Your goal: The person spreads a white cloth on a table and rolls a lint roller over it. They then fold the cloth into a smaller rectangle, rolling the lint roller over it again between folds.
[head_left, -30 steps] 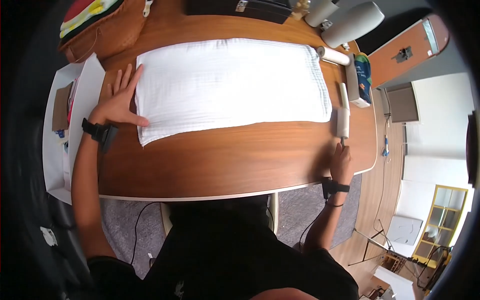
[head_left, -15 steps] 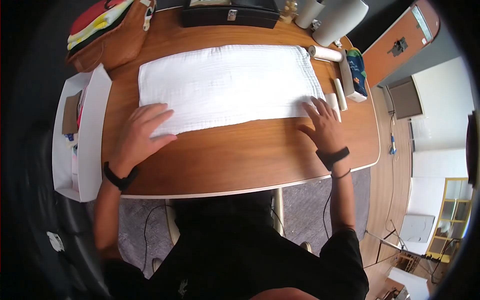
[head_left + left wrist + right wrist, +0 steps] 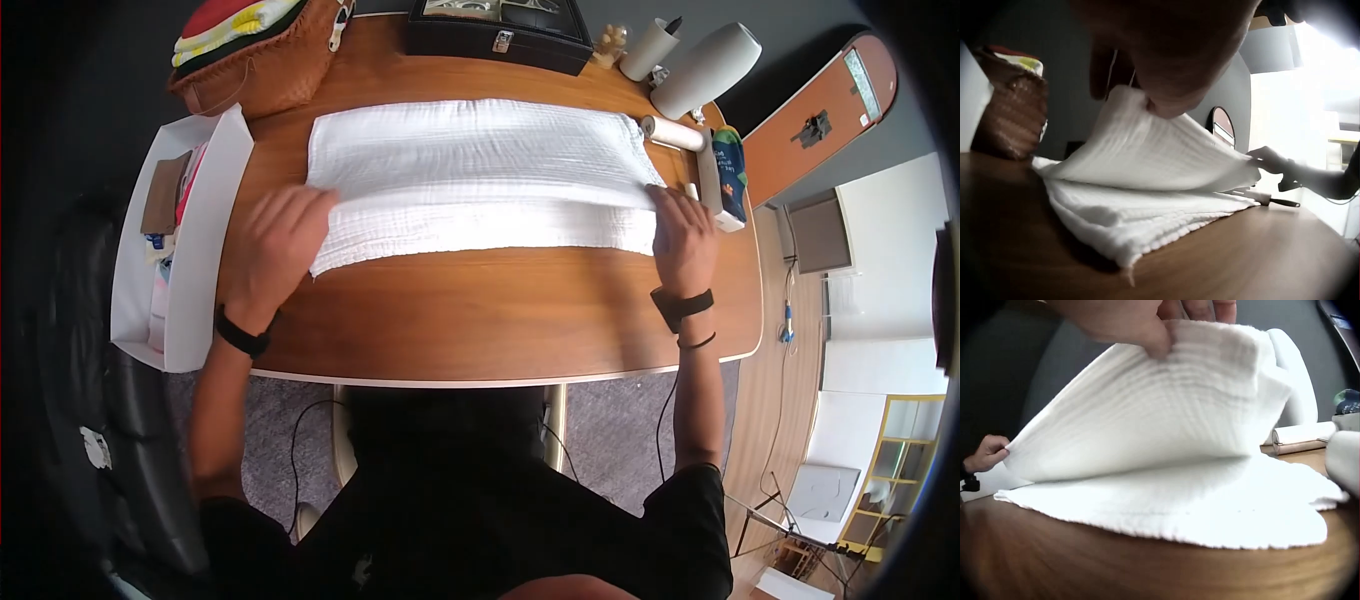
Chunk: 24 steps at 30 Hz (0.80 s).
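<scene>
A white crinkled cloth (image 3: 480,150) lies folded in layers across the wooden table. My left hand (image 3: 285,240) pinches the left end of its raised top layer, with the thumb below and fingers above. At the other end, my right hand (image 3: 686,240) pinches the same raised edge between thumb and fingers. Between them the lifted layer (image 3: 1191,406) slants up in the right wrist view, and the lower layers (image 3: 1110,225) stay on the table. A white roller with a dark handle (image 3: 1285,202) lies beyond the cloth, near the right hand, in the left wrist view.
At the left stands a white box (image 3: 205,270) of small items, with a woven brown basket (image 3: 265,85) of folded fabrics behind it. A black case (image 3: 500,45) is at the back. Along the right are a white roll (image 3: 673,133) and a box holding dark socks (image 3: 730,160).
The right hand has let go of the white roller and moved to the cloth's right end. The left hand has gone from resting on the cloth to pinching it. The near edge has risen.
</scene>
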Each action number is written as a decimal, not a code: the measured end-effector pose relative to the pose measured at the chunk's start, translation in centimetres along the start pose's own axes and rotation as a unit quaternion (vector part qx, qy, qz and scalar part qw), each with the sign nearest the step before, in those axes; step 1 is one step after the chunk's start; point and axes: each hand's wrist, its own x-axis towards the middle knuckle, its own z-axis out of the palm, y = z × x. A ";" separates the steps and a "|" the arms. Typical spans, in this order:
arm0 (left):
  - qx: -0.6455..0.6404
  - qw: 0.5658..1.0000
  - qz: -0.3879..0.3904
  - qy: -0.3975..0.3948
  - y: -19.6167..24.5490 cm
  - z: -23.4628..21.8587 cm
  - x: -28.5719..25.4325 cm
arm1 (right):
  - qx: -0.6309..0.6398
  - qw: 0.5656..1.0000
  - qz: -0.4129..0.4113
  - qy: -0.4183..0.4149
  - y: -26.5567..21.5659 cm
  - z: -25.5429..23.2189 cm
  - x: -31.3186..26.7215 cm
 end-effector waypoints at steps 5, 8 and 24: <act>-0.052 0.997 0.027 -0.058 1.4 2.6 -2.6 | 0.045 0.988 -0.038 -0.145 -0.1 2.7 -4.8; -0.047 0.996 0.018 -0.073 1.9 2.0 -2.2 | 0.029 0.987 -0.054 -0.149 0.7 2.8 -4.9; -0.066 0.992 -0.092 -0.060 -0.8 -2.8 -0.3 | 0.093 0.989 0.021 -0.109 1.0 -2.8 0.2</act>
